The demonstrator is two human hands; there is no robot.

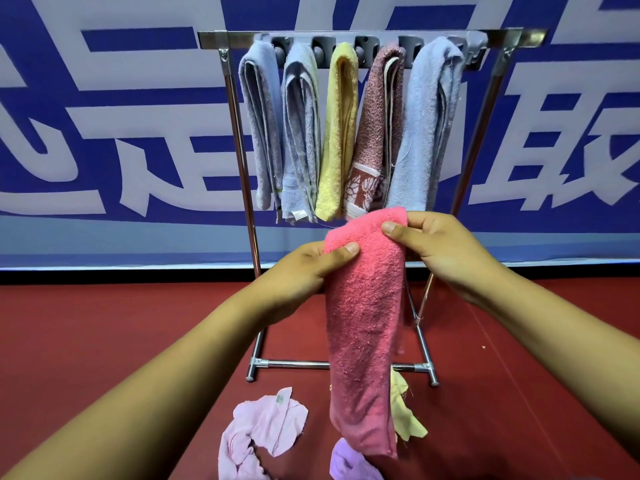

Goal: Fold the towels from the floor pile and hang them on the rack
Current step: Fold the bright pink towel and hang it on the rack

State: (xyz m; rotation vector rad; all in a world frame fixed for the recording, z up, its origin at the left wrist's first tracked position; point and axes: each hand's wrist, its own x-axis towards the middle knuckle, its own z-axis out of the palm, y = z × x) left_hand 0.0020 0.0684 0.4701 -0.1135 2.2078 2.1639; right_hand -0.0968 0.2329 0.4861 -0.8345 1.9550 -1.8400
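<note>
A pink towel (363, 323), folded into a long strip, hangs down in front of me. My left hand (304, 271) pinches its upper left edge, and my right hand (440, 251) grips its top right corner. Behind it stands a metal rack (242, 161) whose top bar carries several folded towels: light blue (263, 126), grey-blue (301, 133), yellow (337, 133), brick red with a flower border (372, 133) and pale blue (422, 126). On the floor below lie a light pink cloth (256, 434), a purple cloth (349, 462) and a yellow cloth (405, 414), partly hidden by the pink towel.
The floor (104, 323) is dark red. A blue and white banner wall (121, 116) stands right behind the rack. The rack's lower crossbar and feet (256, 365) rest on the floor just beyond the cloth pile.
</note>
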